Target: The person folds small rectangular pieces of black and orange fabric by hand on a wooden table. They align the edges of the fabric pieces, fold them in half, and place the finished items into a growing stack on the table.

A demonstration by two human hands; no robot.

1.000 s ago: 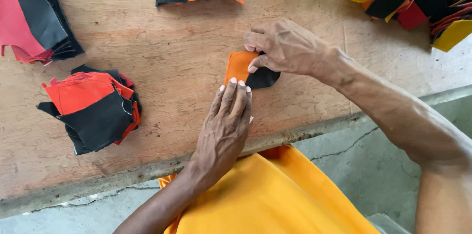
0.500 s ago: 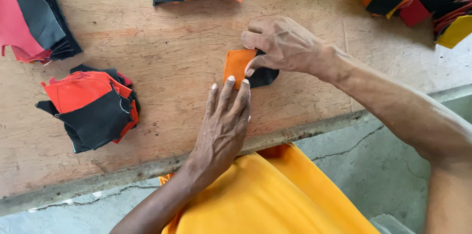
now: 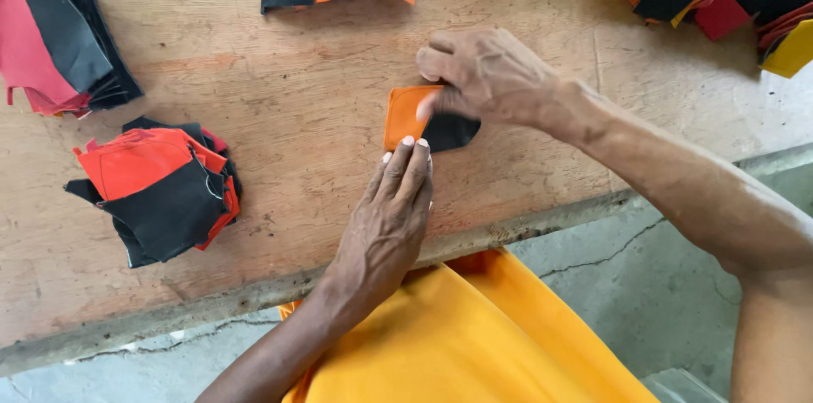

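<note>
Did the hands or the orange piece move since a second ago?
Hardly. The left hand slid its fingertips a little closer onto the lower edge of the orange piece. The right hand kept pressing on the orange piece and the black piece under it. Nothing was picked up or let go. The red and black pile and the wooden table stayed as they were.

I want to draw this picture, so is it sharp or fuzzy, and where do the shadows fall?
Head view: soft, even daylight with no glare on the wooden table; both hands, left and right, look sharp, as does the orange piece; faint shadows sit just under the hands and beside the red and black pile; the table edge bends slightly, like a wide lens.
</note>
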